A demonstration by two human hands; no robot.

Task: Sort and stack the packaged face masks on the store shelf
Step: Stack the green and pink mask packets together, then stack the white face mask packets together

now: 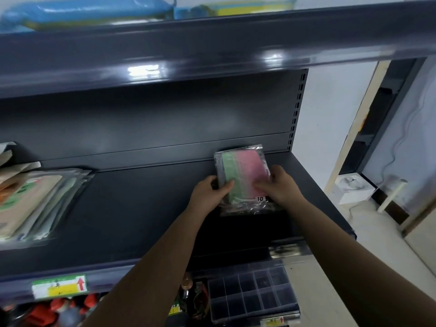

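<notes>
Left hand and right hand both gripping one mask pack (green and pink) above the shelf.

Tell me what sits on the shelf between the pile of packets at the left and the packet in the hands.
Nothing: bare dark shelf runs from pile to held packet, head view.

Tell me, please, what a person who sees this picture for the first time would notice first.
First, the two hands: the left hand and the right hand hold a clear mask packet with green and pink contents, at the right end of the dark shelf. Next, a fanned pile of packets lies at the shelf's left end.
</notes>
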